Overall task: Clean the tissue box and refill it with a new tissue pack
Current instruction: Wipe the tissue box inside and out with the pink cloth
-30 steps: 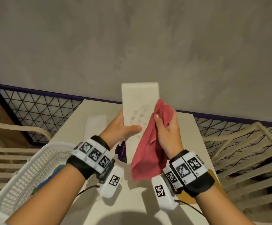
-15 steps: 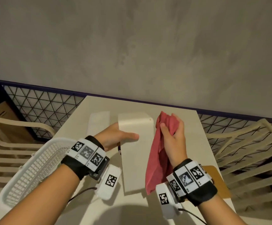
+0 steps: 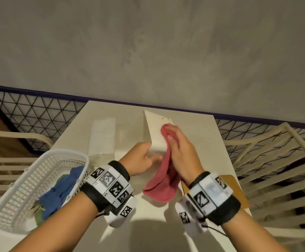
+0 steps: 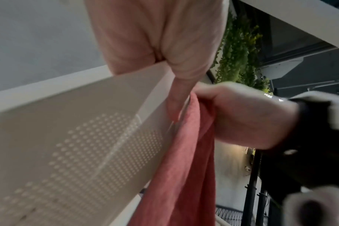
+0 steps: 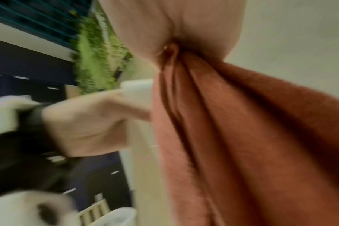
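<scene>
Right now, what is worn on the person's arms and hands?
Both forearms are bare, no sleeves or gloves. Each wrist carries a black band faced with white square-code tags, plus a white camera pod underneath, itself tagged. A thin black cable trails from the right pod.

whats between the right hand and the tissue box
The red cloth: the right hand presses it against the tissue box, held by the left hand. The head view shows it best.

- Your tissue box (image 3: 156, 128) looks matt cream, smooth, with a perforated panel.
- Your red cloth (image 3: 161, 186) looks soft, fuzzy.
- The near-left basket (image 3: 44, 161) is white plastic mesh.
</scene>
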Available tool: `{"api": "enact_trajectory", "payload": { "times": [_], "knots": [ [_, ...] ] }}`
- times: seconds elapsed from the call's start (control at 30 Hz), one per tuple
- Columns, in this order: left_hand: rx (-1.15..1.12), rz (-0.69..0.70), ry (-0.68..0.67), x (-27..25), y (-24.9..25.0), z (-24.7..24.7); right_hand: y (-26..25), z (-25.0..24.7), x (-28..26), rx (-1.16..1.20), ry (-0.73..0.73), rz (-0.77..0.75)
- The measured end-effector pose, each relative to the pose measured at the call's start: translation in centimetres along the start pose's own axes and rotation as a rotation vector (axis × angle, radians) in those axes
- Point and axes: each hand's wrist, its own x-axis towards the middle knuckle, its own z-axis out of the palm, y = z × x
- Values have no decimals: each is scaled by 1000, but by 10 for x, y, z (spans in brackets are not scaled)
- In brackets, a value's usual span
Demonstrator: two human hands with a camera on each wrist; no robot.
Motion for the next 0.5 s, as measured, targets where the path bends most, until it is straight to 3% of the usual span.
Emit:
{"api": "enact_trajectory", "payload": {
  "times": [0.07, 0.13, 0.33, 0.4, 0.5],
  "knots": [
    [81, -20, -1, 3, -1, -3, -15, 11, -11, -7, -72, -159],
    [101, -3, 5, 4, 3, -4, -18, 10, -5, -22, -96, -221],
    [185, 125, -32, 0, 5, -12, 5, -10, 37, 205, 6, 47],
    [210, 125, -50, 2, 6, -14, 4, -6, 26, 212, -1, 22],
    [305, 72, -113, 6, 9, -13, -6, 7, 6, 136, -70, -164]
  ]
}}
